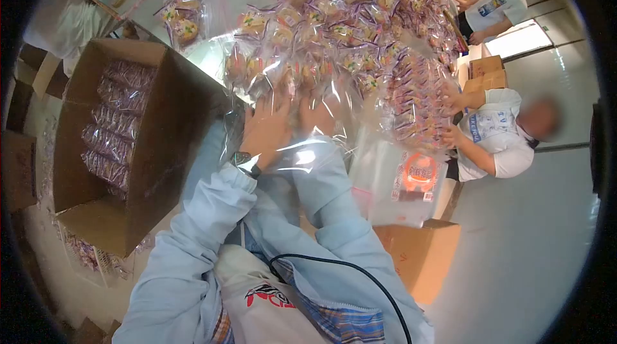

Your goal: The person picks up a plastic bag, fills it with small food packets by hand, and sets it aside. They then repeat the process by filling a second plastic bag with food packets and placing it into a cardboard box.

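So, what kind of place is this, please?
Most likely a snack packing workshop. A long table is heaped with small wrapped snacks, an open carton beside it holds filled bags, and another person handles packets at the same table.

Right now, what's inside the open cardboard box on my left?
Inside the cardboard box, stacked bags of purple-wrapped snacks line one side. Anything beneath that stack is covered.

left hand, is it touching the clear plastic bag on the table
Touching. The head view shows the left hand pressed flat against the clear plastic bag, with the film creasing around its fingers and wrist.
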Available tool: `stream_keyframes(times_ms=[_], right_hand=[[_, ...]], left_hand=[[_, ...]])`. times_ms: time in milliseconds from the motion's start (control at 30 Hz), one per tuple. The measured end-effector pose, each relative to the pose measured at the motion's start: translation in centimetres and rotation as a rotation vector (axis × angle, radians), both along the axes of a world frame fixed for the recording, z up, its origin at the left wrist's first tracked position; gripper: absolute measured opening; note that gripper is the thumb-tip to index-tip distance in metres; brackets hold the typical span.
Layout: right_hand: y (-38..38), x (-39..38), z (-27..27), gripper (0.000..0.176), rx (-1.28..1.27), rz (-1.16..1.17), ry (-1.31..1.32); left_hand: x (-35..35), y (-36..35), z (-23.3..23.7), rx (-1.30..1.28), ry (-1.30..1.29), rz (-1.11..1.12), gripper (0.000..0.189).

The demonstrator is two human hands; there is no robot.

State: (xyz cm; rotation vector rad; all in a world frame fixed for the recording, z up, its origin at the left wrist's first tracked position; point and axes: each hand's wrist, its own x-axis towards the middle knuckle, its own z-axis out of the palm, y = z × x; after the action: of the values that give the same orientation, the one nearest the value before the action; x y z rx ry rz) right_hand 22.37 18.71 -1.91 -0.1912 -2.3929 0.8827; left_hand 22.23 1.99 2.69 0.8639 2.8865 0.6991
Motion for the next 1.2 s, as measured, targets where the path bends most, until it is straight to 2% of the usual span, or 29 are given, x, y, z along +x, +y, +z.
stream_keyframes(times_ms=[167, 367, 500, 567, 700, 733, 767, 800, 833, 933, 1033, 1100, 1200], right_hand=[[-0.2, -0.2, -0.4, 0.069, -0.029, 0.039, 0.046], [-0.5, 0.4, -0.2, 0.069, -0.042, 0.091, 0.047], [-1.7, 1.5, -0.7, 0.069, -0.037, 0.143, 0.067], [-2.2, 1.5, -1.3, 0.069, 0.006, 0.123, 0.005], [-3.3, 2.4, 0.0, 0.070, 0.300, -0.023, -0.381], [-2.8, 3.5, -1.6, 0.067, 0.524, -0.088, -0.350], [-3.2, 4.8, -1.6, 0.068, 0.578, -0.119, -0.400], [-3.8, 6.4, -1.7, 0.070, 0.628, -0.148, -0.456], [-4.2, 7.6, -1.6, 0.072, 0.676, -0.177, -0.522], [-5.3, 10.0, 0.2, 0.078, 0.514, -0.116, -0.582], [-5.8, 11.3, 0.8, 0.082, 0.471, -0.087, -0.543], [-6.3, 12.8, 2.0, 0.081, 0.376, 0.011, -0.519], [-7.7, 16.8, 4.5, 0.073, 0.246, 0.177, -0.521]], left_hand=[[-0.6, 0.2, 0.4, -0.050, 0.011, 0.054, 0.087], [-1.2, 1.0, 1.1, 0.002, -0.006, 0.120, 0.069], [-1.2, 0.1, -1.6, 0.034, 0.266, -0.045, 0.058], [-1.6, -0.2, -0.9, -0.044, 0.284, -0.072, 0.054], [-3.4, -1.0, -3.6, 0.000, 0.241, -0.046, 0.064], [-2.9, -1.6, -2.8, -0.021, 0.213, -0.034, 0.067], [-2.4, -2.4, -1.8, -0.043, 0.185, -0.019, 0.070], [-1.5, -3.0, -0.2, -0.182, 0.152, -0.025, 0.077], [0.0, -3.6, 0.6, -0.170, 0.123, -0.067, 0.078], [4.1, -4.8, 0.3, -0.121, 0.049, -0.169, 0.080], [5.7, -5.8, -1.0, -0.077, 0.062, -0.203, 0.079], [6.2, -6.6, 0.0, -0.104, 0.096, -0.258, 0.078], [8.5, -8.6, 2.5, 0.018, -0.059, -0.402, 0.074]])
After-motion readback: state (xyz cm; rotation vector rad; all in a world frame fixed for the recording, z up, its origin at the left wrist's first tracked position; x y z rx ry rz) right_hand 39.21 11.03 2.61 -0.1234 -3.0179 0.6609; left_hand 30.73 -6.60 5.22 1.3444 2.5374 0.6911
